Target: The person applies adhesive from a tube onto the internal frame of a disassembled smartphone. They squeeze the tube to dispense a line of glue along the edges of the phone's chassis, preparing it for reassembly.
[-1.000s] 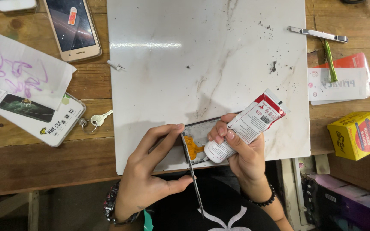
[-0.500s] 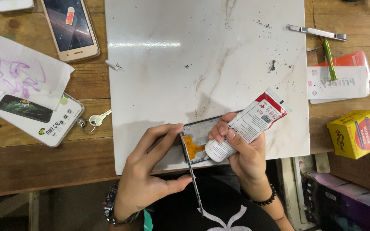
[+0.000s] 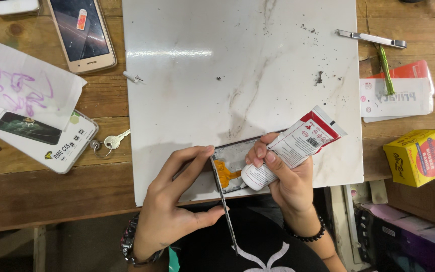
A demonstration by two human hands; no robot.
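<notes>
At the near edge of the white marble-patterned slab (image 3: 237, 75), the left hand (image 3: 174, 201) propped a thin dark phone frame with an orange flex cable (image 3: 223, 176) on its edge. The right hand (image 3: 288, 179) gripped a white-and-red glue tube (image 3: 298, 146), nozzle down against the frame. Left of the slab lay a gold smartphone (image 3: 82, 32) and a small silver key (image 3: 112, 141); right of it, a yellow cardboard box (image 3: 419, 157).

There is one view only, from a camera worn on the person's head, looking almost straight down. It sits close above the near edge of the table (image 3: 36, 191), so the hands fill the lower middle of the frame and the person's dark shirt shows at the very bottom. The far side of the table runs along the top. A white marble slab (image 3: 237, 75) takes up the centre, seen nearly flat-on.
</notes>
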